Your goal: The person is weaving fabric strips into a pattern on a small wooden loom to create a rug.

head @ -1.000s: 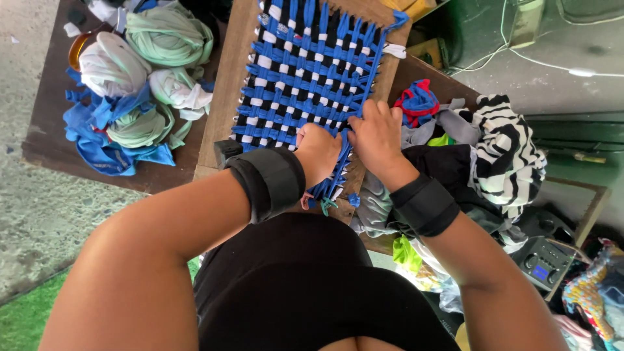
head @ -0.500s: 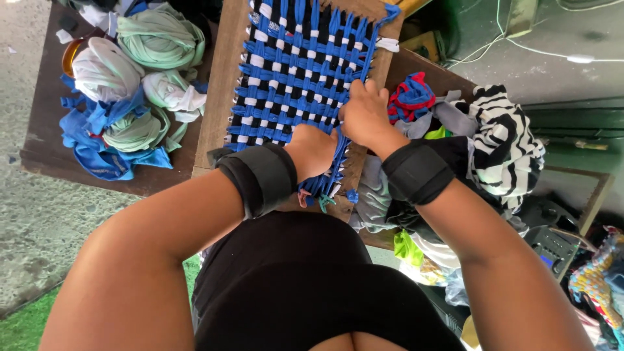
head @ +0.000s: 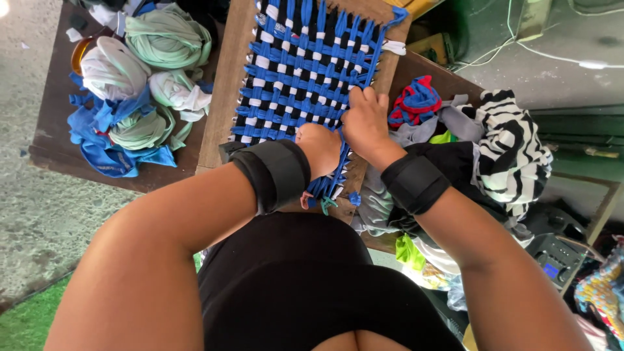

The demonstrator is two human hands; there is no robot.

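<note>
A wooden frame loom (head: 218, 97) holds a woven mat (head: 305, 71) of blue, black and white fabric strips. My left hand (head: 320, 148) presses on the mat's near edge, fingers curled into the blue strips there. Just right of it, my right hand (head: 365, 120) rests on the weave with fingertips pinching a blue strip near the frame's right side. Both wrists wear black bands. Loose blue strip ends (head: 328, 192) hang below my left hand.
Balls of pale green, white and blue fabric (head: 140, 84) lie on the dark table (head: 49, 140) to the left. A heap of striped, black and coloured cloth (head: 494, 149) sits to the right, with a red and blue ball (head: 416, 101). Concrete floor lies beyond.
My right hand has slid up the mat's right side, away from my left hand. The left hand stays at the near edge. The view has shifted slightly.
</note>
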